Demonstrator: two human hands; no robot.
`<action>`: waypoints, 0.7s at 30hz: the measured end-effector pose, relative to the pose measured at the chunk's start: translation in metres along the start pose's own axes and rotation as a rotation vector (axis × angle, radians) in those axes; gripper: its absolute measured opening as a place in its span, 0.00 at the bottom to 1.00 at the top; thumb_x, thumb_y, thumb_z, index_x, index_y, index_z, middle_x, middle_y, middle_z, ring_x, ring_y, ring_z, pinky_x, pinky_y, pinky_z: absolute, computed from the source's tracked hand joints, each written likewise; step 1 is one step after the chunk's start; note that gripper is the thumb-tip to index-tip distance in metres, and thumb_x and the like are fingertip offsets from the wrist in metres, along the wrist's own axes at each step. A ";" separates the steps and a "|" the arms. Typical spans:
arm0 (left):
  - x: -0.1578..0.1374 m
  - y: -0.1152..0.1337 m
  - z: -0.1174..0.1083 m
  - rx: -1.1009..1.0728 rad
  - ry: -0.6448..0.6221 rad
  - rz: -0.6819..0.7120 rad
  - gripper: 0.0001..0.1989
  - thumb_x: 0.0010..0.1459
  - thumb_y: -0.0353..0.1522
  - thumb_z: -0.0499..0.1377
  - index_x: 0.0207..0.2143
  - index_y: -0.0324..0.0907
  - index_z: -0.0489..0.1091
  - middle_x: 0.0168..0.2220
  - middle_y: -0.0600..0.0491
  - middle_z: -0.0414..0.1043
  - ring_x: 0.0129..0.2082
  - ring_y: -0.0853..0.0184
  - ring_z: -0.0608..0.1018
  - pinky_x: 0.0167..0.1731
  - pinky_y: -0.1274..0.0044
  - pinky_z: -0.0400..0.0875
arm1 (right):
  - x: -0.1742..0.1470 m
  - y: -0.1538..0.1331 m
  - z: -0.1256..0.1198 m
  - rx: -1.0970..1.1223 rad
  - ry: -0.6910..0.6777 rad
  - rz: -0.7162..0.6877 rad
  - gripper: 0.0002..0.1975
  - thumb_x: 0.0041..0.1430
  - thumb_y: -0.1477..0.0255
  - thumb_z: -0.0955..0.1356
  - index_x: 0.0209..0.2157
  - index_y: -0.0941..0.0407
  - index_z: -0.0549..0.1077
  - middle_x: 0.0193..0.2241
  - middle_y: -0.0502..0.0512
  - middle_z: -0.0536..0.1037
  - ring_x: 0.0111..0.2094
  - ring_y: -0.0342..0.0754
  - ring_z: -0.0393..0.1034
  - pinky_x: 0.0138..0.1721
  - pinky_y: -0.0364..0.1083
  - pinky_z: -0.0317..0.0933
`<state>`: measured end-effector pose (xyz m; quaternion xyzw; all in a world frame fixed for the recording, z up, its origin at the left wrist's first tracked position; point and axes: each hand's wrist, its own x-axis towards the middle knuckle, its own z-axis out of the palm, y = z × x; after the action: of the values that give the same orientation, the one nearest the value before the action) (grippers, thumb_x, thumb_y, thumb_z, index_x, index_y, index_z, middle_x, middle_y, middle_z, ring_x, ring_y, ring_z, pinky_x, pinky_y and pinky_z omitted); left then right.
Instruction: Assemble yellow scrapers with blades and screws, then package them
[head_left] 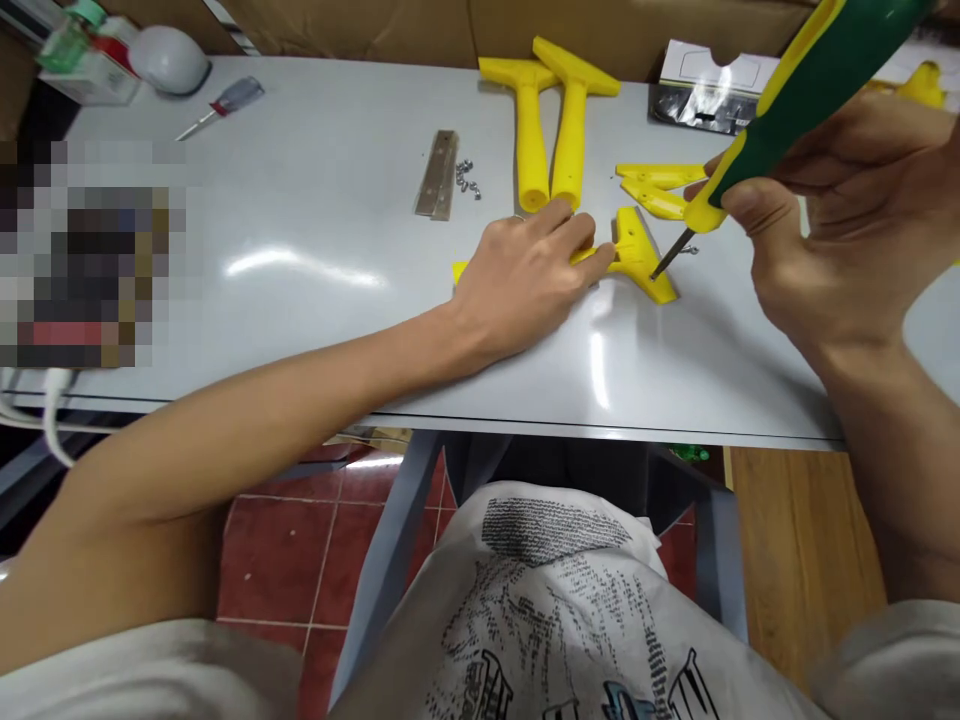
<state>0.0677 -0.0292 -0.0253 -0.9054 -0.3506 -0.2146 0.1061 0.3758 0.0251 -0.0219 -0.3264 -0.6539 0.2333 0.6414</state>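
My left hand (525,280) is closed around the handle of a yellow scraper (636,250) and presses it flat against the white table. The scraper's T-shaped head sticks out to the right of my fingers. In my right hand (847,210) is a green and yellow screwdriver (787,110), gripped by its handle and tilted. Its tip meets the scraper head near one end, where a screw seems to sit. Behind the head lie small yellow clamp pieces (656,203), partly hidden by my right fingers. A loose screw (690,250) lies just right of the head.
Two yellow scraper handles (531,130) lie at the back of the table (315,190). Left of them are metal blades (438,180) and several screws (466,180). A clear-handled screwdriver (232,97) and a white rounded object (169,60) are at back left, a box (712,75) at back right.
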 end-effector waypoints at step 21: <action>0.005 -0.042 0.003 -0.091 0.159 0.257 0.18 0.91 0.44 0.59 0.61 0.50 0.89 0.45 0.49 0.90 0.42 0.58 0.88 0.31 0.66 0.62 | 0.006 -0.043 0.018 -0.001 -0.257 -0.163 0.46 0.65 0.40 0.85 0.73 0.41 0.67 0.78 0.51 0.65 0.42 0.43 0.87 0.52 0.56 0.94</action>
<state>0.0435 0.0051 -0.0244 -0.9268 -0.2124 -0.2860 0.1188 0.3527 0.0026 0.0120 -0.2401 -0.7552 0.2199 0.5690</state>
